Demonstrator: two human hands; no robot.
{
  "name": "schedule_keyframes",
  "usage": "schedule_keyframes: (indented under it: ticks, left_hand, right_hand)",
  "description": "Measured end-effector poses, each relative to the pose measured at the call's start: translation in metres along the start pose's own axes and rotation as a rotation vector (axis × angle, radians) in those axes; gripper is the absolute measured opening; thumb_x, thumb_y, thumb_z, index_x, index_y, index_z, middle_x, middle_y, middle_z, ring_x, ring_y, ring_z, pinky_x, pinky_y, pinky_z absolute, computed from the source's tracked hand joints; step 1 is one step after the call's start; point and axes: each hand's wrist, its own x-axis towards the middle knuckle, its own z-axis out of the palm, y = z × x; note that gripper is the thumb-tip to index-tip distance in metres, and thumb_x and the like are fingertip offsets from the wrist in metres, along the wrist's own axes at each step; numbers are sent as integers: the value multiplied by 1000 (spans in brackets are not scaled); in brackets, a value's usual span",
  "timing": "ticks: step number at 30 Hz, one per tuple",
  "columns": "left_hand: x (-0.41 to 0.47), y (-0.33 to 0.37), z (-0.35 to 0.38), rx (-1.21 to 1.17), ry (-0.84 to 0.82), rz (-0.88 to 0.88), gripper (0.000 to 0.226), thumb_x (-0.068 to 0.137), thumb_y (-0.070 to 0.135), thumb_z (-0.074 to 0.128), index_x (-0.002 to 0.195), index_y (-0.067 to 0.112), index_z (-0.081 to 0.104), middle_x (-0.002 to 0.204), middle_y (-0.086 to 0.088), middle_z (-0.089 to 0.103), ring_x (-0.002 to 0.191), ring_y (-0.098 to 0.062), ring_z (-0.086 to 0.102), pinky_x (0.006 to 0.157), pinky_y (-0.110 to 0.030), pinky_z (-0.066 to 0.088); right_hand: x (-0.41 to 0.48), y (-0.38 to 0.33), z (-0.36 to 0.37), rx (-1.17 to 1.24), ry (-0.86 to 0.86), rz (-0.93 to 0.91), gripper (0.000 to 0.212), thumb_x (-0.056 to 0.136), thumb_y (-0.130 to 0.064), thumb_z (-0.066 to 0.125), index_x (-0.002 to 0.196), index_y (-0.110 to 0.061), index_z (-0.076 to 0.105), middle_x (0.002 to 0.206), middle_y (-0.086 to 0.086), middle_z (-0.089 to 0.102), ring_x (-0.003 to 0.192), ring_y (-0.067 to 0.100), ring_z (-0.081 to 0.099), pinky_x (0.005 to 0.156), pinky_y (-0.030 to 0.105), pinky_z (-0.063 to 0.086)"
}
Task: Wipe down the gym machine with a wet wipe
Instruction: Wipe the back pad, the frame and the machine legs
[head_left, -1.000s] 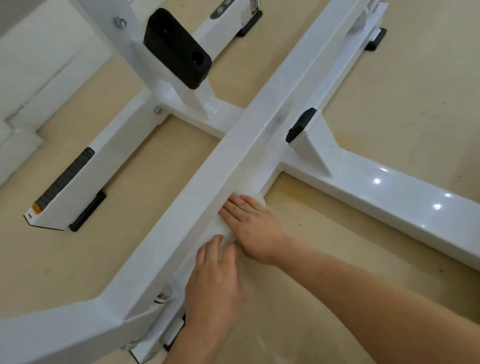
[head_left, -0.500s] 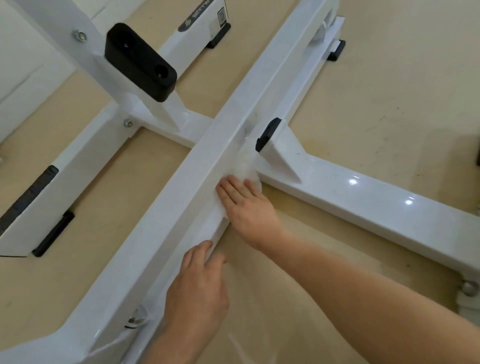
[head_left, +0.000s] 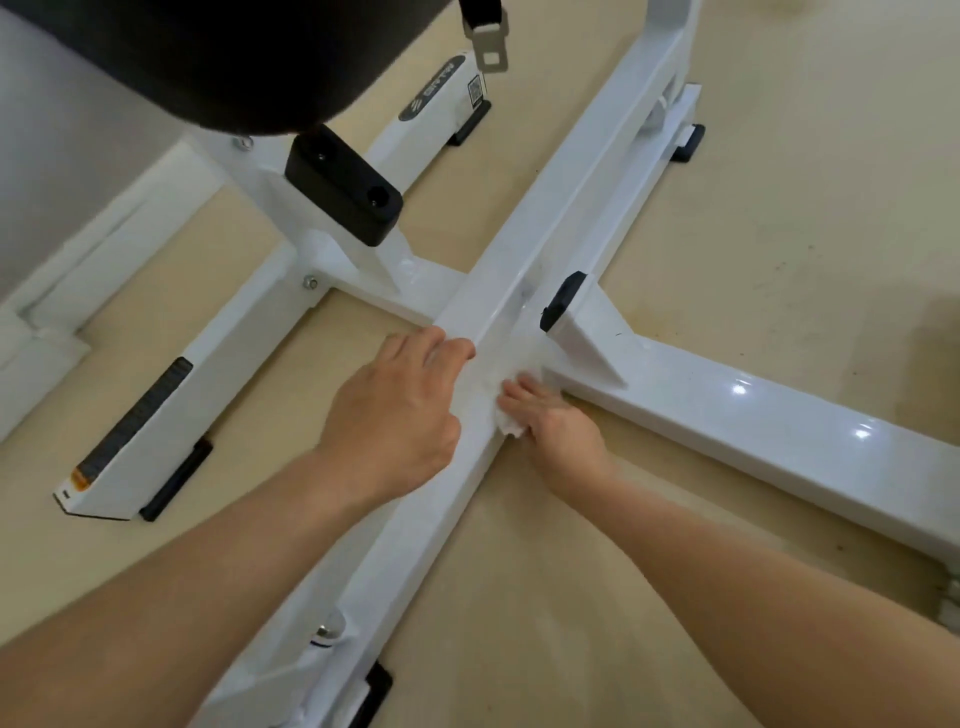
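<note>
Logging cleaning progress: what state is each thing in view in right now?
wet wipe: crumpled, pressed against the beam's side
central beam: glossy, wipe against it
right hand: fingers straight, pressing the wipe
left hand: resting on the beam
belt buckle: hanging unfastened

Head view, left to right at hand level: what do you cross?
Beam with black tread strip → left hand → wet wipe → right hand → glossy cross beam.
</note>
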Motion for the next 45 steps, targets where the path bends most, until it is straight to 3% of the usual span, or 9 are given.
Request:
schedule_keyframes:
  ticks: [4,9,14,20,23,28,31,36,45]
  left_hand:
    - [34,3,-31,51,-110,0,33,87,20,49,120,22,51,118,-1,48,94,-18,45,78,-33,46]
    - [64,29,-42,-248,-388,17,50,81,25,65,130,28,54,137,4,39,129,-17,32,98,-30,38]
    - [46,12,-70,-908,-507,-156,24,83,34,72,92,12,67,86,3,65,87,-13,60,86,-30,45]
    - [41,0,-75,-1493,-448,-316,36,88,19,62,116,-3,61,100,-15,66,87,-23,66,79,-37,57]
    - [55,-1,-67,-1266,-330,-335,18,94,20,60,102,5,67,93,-8,71,83,-21,66,74,-36,58]
    - [85,-23,-49,-699,2,-312,16,82,35,74,79,21,66,77,5,63,81,-17,61,70,-25,49]
    - [107,-21,-32,-470,93,-316,19,78,48,72,89,34,66,103,5,61,105,-21,56,93,-42,46]
    - [101,-1,-5,-370,408,-272,45,83,40,69,122,22,54,123,-5,44,113,-25,43,90,-40,44]
    - [134,19,15,-173,-39,-220,69,94,51,44,139,4,22,127,-16,50,110,-36,55,76,-37,39]
  right_hand:
    - [7,-19,-36,268,-146,358,41,92,-1,46,125,-17,64,141,-7,53,125,16,52,101,24,41]
    - [13,-58,-121,901,-354,494,15,94,-17,57,95,-8,69,96,9,71,85,16,67,86,30,55]
    - [0,-88,-194,974,-235,474,19,94,-13,54,89,-12,73,95,4,75,89,18,71,79,28,58]
    - [-20,-92,-212,672,-71,443,23,90,-1,51,94,-13,71,67,-3,67,53,4,63,54,16,48]
    - [-8,-93,-210,376,-87,459,19,89,-5,53,95,-10,71,69,0,67,49,2,57,45,15,41]
    - [25,-103,-199,162,-204,439,28,89,-2,47,112,0,62,105,11,69,76,21,70,69,28,56]
    - [33,-99,-184,53,-261,424,45,93,-12,45,138,-13,43,128,5,56,95,22,67,85,31,53]
    - [36,-79,-156,134,-116,454,59,93,-12,47,148,-20,28,129,5,55,108,23,55,87,31,47]
    - [35,-55,-139,668,234,695,39,90,-5,45,125,-19,53,82,0,63,62,16,65,52,20,45]
